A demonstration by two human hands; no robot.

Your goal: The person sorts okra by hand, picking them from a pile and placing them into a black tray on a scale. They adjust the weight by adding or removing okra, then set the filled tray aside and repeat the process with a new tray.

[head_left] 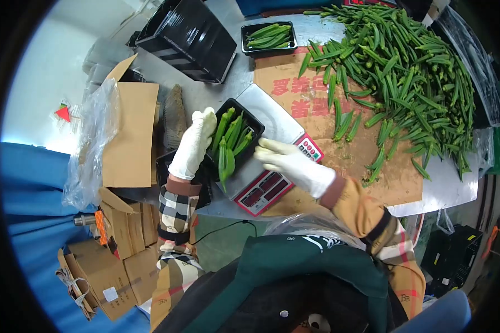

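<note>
A black plastic tray (251,123) of green okra pods (228,136) sits over the left part of a white and red digital scale (275,119). One broad pod hangs past the tray's near edge. My left hand (195,141), in a white glove, is closed along the tray's left side, its fingertips by the pods; the thumb is hard to make out. My right hand (291,161), also gloved in white, reaches over the scale's keypad side. Its fingers are stretched out, with the tips at or close to the tray's right edge, and I see nothing held in them.
A large okra heap (405,77) covers a cardboard sheet (339,166) on the right. A filled okra tray (268,38) stands at the back. Stacked black trays (189,41) and an open cardboard box (130,133) stand at left. More cartons (100,272) sit lower left.
</note>
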